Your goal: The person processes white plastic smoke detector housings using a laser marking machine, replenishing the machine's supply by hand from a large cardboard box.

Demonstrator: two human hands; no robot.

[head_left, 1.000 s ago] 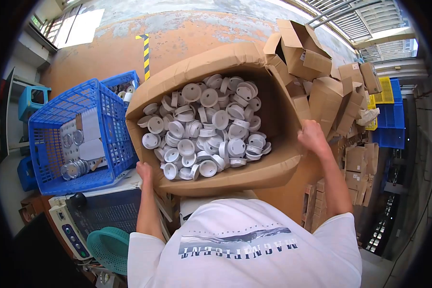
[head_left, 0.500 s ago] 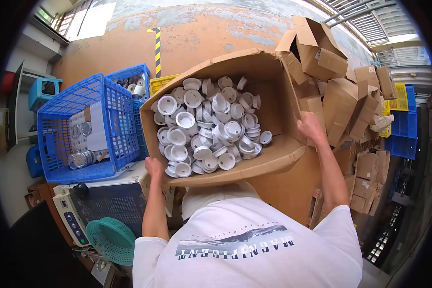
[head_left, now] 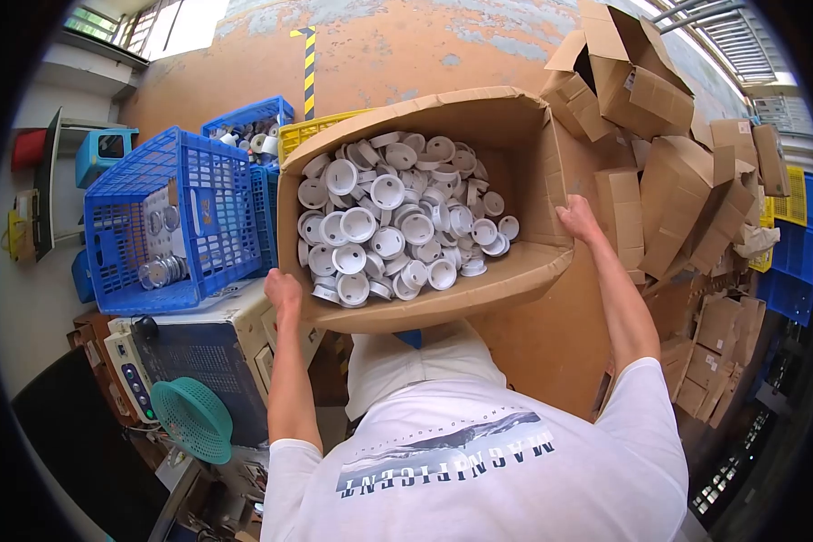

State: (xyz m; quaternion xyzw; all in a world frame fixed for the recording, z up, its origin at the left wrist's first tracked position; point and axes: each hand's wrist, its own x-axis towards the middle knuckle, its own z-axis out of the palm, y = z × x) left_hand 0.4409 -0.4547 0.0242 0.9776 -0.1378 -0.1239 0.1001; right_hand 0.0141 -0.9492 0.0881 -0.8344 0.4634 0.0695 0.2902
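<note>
A large open cardboard box point(head_left: 537, 203) is held out in front of my body, one hand at each end. Inside it lie many round white plastic lids point(head_left: 388, 241), heaped toward the left; several show a small hole. My left hand point(head_left: 284, 291) is closed on the box's near left corner. At the right end, my right hand point(head_left: 578, 218) is closed around the edge of the box wall. The fingers of both hands are partly hidden by the cardboard.
Left of the box, a blue plastic crate point(head_left: 185, 221) with clear round parts rests on a white machine point(head_left: 235, 312). A green basket point(head_left: 192, 418) sits nearer me. Emptied cardboard boxes point(head_left: 686, 199) pile up at right. Behind is a yellow crate point(head_left: 321, 131).
The lids have shifted inside the box, spreading somewhat differently. My view has moved slightly, so the surroundings at left and right sit differently. Both hands keep their hold on the box.
</note>
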